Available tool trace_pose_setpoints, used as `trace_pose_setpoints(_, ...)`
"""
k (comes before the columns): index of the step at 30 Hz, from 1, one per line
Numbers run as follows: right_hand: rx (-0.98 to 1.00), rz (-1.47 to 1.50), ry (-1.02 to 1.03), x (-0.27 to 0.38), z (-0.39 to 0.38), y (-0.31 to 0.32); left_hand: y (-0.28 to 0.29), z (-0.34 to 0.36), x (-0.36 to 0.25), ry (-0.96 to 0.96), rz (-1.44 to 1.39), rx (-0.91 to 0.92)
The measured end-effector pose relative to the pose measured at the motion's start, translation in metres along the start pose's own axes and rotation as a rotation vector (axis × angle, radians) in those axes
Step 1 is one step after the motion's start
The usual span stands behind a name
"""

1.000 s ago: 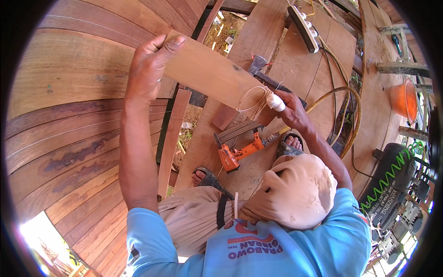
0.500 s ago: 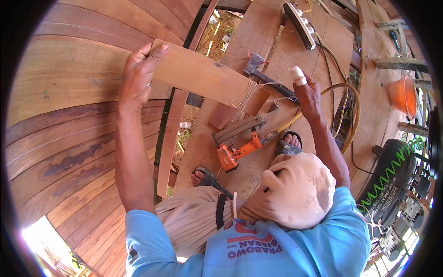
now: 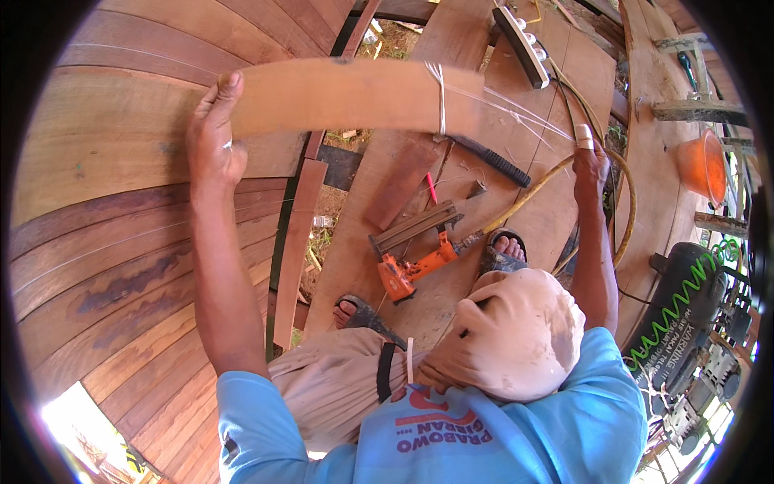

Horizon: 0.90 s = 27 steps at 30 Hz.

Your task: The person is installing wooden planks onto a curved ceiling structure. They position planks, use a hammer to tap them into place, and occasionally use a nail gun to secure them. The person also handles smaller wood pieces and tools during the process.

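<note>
My left hand (image 3: 216,137) grips the left end of a short wooden board (image 3: 339,98), which is held out level above the plank floor. White string (image 3: 441,101) is wound round the board near its right end. From there several strands stretch right to my right hand (image 3: 592,168), whose fingers are closed on them; white wrapping covers one of its digits. Below the board lies a hatchet; its black ribbed handle (image 3: 493,163) shows, while its head is hidden behind the board. An orange nail gun (image 3: 413,264) rests on the floor between my feet.
A short red-brown wood piece (image 3: 401,187) and a pink pen-like stick (image 3: 431,188) lie by the nail gun. A yellow hose (image 3: 625,214) curls at right, near an orange bucket (image 3: 701,168) and black air tank (image 3: 673,302). A power strip (image 3: 522,50) lies ahead; planks (image 3: 121,121) fill the left.
The board has swung from slanting to nearly level, its right end rising. My right hand has moved right, drawing the string out longer. My left hand has shifted slightly left.
</note>
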State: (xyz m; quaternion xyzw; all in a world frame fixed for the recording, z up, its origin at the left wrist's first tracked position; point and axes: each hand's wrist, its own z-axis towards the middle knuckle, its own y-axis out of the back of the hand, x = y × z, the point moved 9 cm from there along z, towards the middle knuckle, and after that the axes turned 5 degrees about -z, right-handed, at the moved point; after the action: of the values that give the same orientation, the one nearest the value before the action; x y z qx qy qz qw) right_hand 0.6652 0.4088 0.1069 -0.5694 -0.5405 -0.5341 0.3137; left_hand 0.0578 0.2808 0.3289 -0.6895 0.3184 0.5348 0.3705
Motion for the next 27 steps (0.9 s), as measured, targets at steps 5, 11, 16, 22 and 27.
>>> trace_pose_setpoints(5, -0.141, 0.079, 0.076, 0.003, 0.028, 0.054, 0.0, 0.002, 0.009, -0.015, 0.098, 0.064)
trace_pose_setpoints(11, -0.219, -0.117, 0.194, 0.043, 0.038, 0.084, 0.009, -0.005, -0.001, 0.028, 0.173, 0.145)
trace_pose_setpoints(16, -0.354, -0.995, 0.981, 0.125, 0.037, 0.105, 0.011, -0.003, -0.004, 0.036, 0.188, 0.161)
trace_pose_setpoints(22, -0.189, -0.474, 0.554, 0.196, 0.048, 0.088, 0.022, -0.005, -0.006, -0.008, 0.164, 0.09)
trace_pose_setpoints(27, -0.281, -0.957, 0.507, 0.195, 0.081, 0.119, -0.008, -0.005, -0.025, -0.068, 0.102, 0.163)
